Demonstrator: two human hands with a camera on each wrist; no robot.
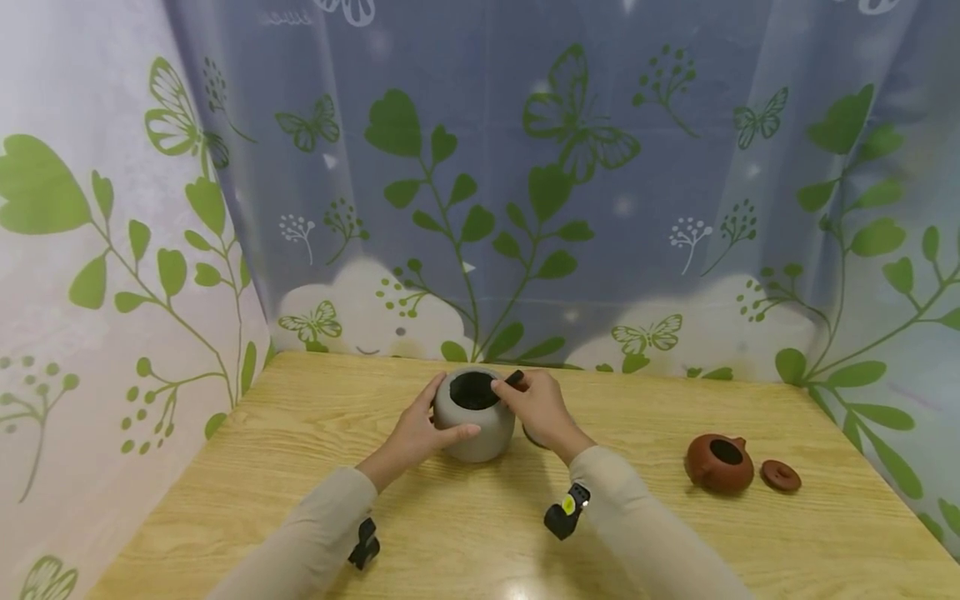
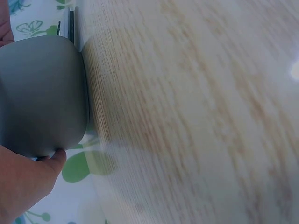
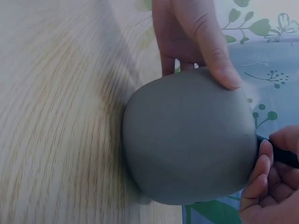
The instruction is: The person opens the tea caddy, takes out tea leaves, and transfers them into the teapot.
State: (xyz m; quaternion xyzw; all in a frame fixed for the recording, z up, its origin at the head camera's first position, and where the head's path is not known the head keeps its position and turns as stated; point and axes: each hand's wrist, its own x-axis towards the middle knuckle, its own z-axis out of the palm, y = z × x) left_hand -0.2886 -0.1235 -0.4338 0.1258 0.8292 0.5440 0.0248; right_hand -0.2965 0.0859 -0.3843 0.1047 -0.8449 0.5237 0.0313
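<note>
My left hand (image 1: 420, 429) grips the grey pot (image 1: 478, 440) at nine o'clock, and my right hand (image 1: 542, 408) pinches a black stick (image 1: 514, 377) at the pot's top, toward two o'clock. The pot stands on the table (image 1: 450, 533); past three o'clock sits a brown teapot (image 1: 722, 477) with a lid (image 1: 781, 477) beside it.

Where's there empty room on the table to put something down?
The table is bare left of the left hand, and between the right hand and brown teapot. It's crowded around the grey pot, where both hands are, and tight between the teapot and small lid.
</note>
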